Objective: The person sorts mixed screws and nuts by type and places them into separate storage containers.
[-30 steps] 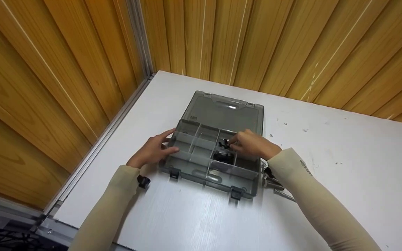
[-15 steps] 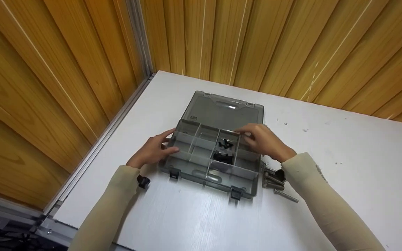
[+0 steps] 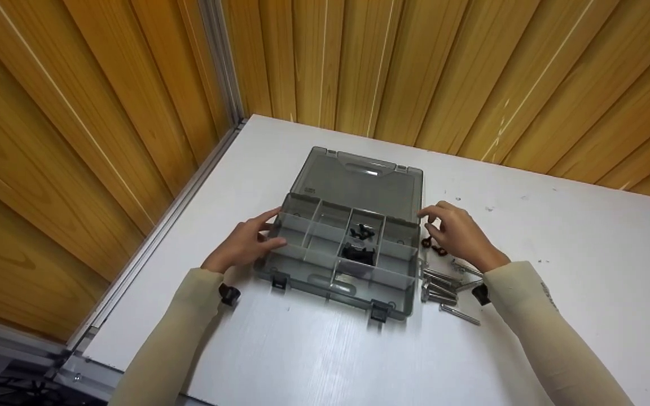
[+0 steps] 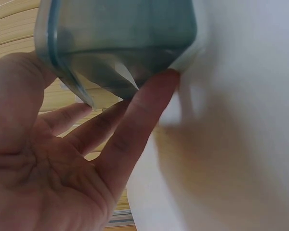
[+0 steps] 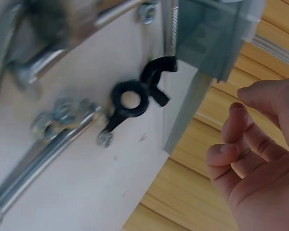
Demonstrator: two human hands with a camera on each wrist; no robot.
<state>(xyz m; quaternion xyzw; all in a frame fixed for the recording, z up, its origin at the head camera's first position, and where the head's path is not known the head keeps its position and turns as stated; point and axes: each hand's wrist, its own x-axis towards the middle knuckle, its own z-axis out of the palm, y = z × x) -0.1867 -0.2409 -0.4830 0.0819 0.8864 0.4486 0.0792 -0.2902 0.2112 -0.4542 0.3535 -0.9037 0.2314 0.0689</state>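
Hovering empty, the nearer right hand has loose black parts just near-left, while the left hand, straight-fingered, touches the box.

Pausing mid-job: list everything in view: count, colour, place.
Organizer case: 1, translucent grey, open, centre
Lid: 1, grey, folded back behind case
Small parts: several, black, third column from left, back
Bulkier parts: uncountable, black, same column, middle
Bolts: several, silver, right of case
Nuts: several, silver, among bolts
Ring-and-wing pieces: 2, black, behind bolts
Table: 1, white, under case
Wall panels: many, wood-toned, left and back
Post: 1, metallic, wall corner
Cables: uncountable, dark, lower left
Wrist devices: 2, black, wrists
Sleeves: 2, beige, forearms
Left hand: 1, bare, case's left end
Right hand: 1, bare, right of case
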